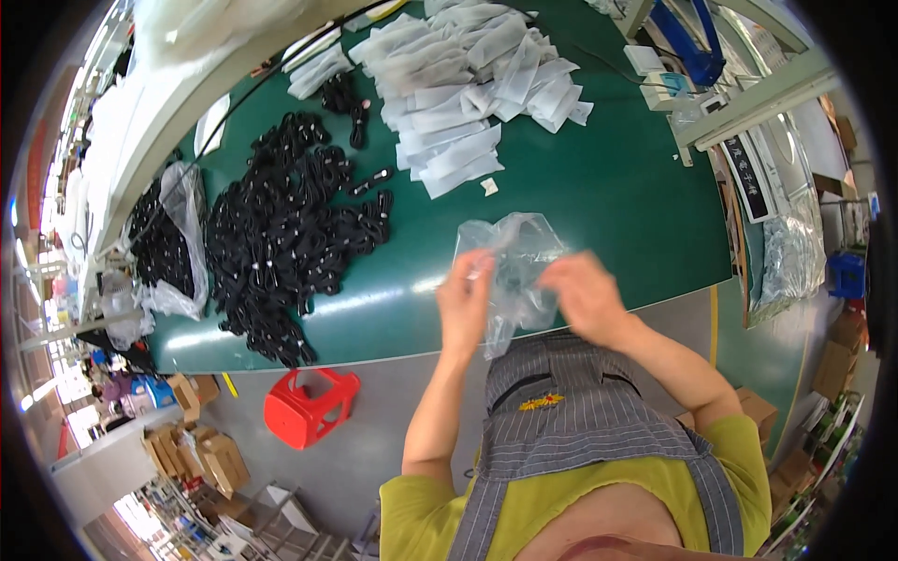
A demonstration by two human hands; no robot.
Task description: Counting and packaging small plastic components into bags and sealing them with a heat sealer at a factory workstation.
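Observation:
A crumpled clear plastic bag (526, 271) lies at the table's front edge, in front of my apron. My left hand (463, 304) is closed at the bag's left side, thumb and fingertips pinching its film. On the bag's right side is my right hand (589, 297), smeared by motion; its fingertips are near the film, but their grip cannot be made out. Left of the bag spreads a large heap of bundled black cables (290, 224). Beyond it, many frosted plastic sleeves (468, 70) lie in overlapping rows, their contents unclear.
The green table (627, 206) carries a small white scrap (489, 186). At the left, more black cables sit in an open plastic bag (185, 234). A metal frame (748, 117) with a blue tool stands at the right. A red stool (309, 411) is on the floor by the front edge.

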